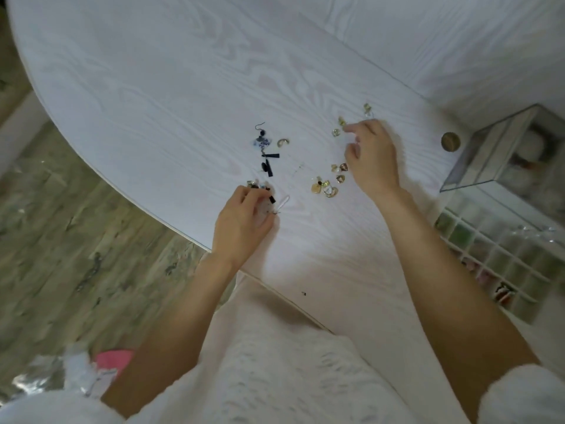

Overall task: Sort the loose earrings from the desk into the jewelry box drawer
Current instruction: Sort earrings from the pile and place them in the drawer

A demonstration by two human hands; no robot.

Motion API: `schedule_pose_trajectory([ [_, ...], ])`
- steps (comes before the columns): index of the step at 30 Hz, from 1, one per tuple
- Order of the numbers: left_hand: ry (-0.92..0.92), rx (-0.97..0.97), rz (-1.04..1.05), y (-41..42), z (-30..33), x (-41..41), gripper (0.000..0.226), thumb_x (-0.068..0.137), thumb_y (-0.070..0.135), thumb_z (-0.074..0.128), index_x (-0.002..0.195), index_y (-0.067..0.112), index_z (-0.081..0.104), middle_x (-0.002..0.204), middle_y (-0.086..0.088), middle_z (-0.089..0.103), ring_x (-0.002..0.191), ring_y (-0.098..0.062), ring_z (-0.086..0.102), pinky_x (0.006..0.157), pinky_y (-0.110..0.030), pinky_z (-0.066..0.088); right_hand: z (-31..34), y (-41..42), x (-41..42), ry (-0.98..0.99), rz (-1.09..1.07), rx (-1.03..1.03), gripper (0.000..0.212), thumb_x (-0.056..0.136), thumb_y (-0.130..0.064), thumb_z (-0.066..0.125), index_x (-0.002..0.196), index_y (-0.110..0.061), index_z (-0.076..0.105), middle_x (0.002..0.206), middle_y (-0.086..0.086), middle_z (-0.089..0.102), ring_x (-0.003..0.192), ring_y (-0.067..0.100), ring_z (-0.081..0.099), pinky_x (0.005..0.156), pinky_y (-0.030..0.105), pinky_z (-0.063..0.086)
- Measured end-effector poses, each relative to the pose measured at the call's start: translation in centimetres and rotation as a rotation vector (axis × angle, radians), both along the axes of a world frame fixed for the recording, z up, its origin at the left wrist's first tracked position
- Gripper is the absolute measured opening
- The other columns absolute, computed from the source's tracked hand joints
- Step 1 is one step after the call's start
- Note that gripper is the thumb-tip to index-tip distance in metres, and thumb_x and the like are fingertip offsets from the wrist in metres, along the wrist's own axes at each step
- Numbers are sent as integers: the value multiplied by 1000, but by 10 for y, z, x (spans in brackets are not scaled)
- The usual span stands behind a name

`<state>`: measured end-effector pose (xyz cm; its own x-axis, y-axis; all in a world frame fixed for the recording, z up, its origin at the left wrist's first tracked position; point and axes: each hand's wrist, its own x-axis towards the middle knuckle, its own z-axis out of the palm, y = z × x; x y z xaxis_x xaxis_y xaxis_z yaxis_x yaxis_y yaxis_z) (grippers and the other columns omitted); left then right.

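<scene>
Loose earrings lie scattered on the white desk [183,87]. A blue-and-black dangling earring [261,139] sits mid-desk with a small gold hoop [282,142] beside it. A gold cluster of earrings [328,185] lies under my right hand [371,154], whose fingertips reach the pale green earrings [337,127]. My left hand [241,221] has its fingers curled over dark earrings [260,186] near the desk's front edge; whether it holds one is hidden. The jewelry box drawer [501,264], a grid of small compartments, is at the right.
A mirrored glass jewelry box [495,157] stands at the right edge above the drawer. A round brass knob [450,141] lies next to it. The desk's curved edge runs diagonally at left, with wood-look floor below. A white fuzzy garment covers my lap.
</scene>
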<state>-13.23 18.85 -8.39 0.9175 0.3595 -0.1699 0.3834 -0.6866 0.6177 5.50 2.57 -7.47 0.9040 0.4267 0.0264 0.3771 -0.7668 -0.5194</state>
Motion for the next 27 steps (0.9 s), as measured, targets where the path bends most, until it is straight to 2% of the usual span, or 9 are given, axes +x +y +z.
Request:
schedule_pose_trajectory([
  [4,-25,7,13,3,-1,9,28,83,20,65,110,16,61,100,-2,54,75,-15,54,65,-28,45,-11,16,23,34,13,-101,35,85,2,51,119,-5,57,122,15,50,110,27,48,86,17,32],
  [14,-12,-8,-41,9,-1,14,28,84,28,63,111,20,59,105,1,55,76,-16,57,65,-31,48,-15,-4,-5,65,-45,-20,23,85,-1,56,107,-4,61,112,11,54,96,25,56,84,30,48],
  [17,-7,6,-51,9,-2,15,25,84,27,63,108,20,60,104,1,56,78,-16,57,64,-28,44,-16,-11,-11,79,-36,16,20,84,-4,60,104,-7,62,110,10,55,93,22,55,81,28,48],
  [20,-3,18,-42,8,-1,16,24,84,27,63,107,20,61,104,3,59,77,-12,53,65,-26,43,-13,-7,-10,113,-50,55,28,84,0,59,110,-9,60,111,9,54,87,15,53,80,26,49],
  [23,-59,-10,-32,5,4,24,17,85,22,62,102,21,63,93,6,62,73,-6,50,64,-23,45,-8,-2,-3,172,-41,86,44,78,12,54,115,-12,58,111,8,54,84,12,52,79,19,48],
  [25,-124,-37,-67,3,10,41,15,85,19,61,99,20,64,87,9,61,71,-5,52,65,-19,43,-4,-3,0,197,-48,92,52,75,16,49,117,-12,57,111,5,52,86,12,52,75,9,43],
  [27,-160,-55,-120,-1,12,66,15,85,18,61,100,19,64,87,10,59,75,-7,54,68,-20,43,-2,-6,-2,190,-60,112,55,72,18,46,117,-10,57,111,6,51,90,16,54,76,9,43],
])
